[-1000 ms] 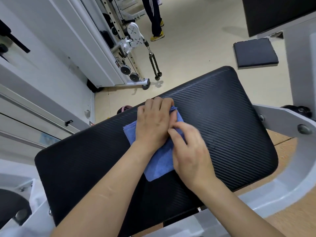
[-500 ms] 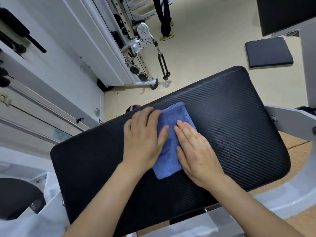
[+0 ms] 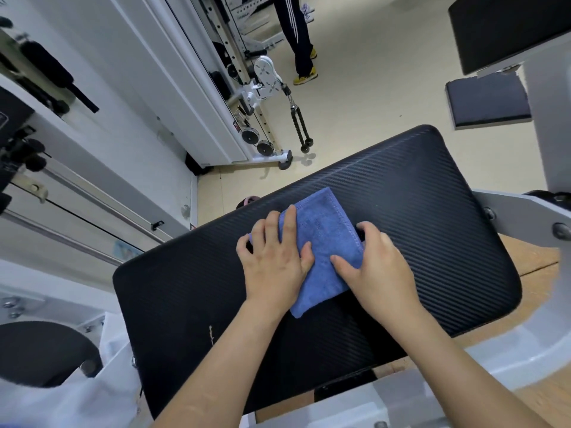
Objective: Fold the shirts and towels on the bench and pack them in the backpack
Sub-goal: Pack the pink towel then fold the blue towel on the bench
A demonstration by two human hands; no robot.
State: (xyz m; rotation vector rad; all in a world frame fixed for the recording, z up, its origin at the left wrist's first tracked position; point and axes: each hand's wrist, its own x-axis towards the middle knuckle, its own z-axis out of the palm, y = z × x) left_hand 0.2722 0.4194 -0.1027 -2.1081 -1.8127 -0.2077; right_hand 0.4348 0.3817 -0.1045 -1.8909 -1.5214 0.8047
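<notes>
At far left of the frame, one white-framed gym machine (image 3: 173,88) with black parts. Below it, in the lower left corner, one blurred patch of white cloth (image 3: 77,403), kind impossible to tell. Upper middle, one black knotted rope handle (image 3: 299,125) hanging from a pulley, and behind it one pair of legs in dark striped trousers (image 3: 295,32). Across the centre, one wide black ribbed bench pad (image 3: 432,211), with one folded blue terry towel (image 3: 323,239) lying on it, a little left of the pad's middle. Two bare hands, both on that towel, apart, with blue cloth showing between them. Left hand (image 3: 273,268) spread over the towel's left edge, forefinger and thumb pressing down on the cloth, outer fingertips on the pad. Right hand (image 3: 381,270) at the towel's right edge, thumb lying on top, fingers curled at the edge, seemingly pinching it. Upper right, one small dark square cushion (image 3: 488,103) on the pale floor.
</notes>
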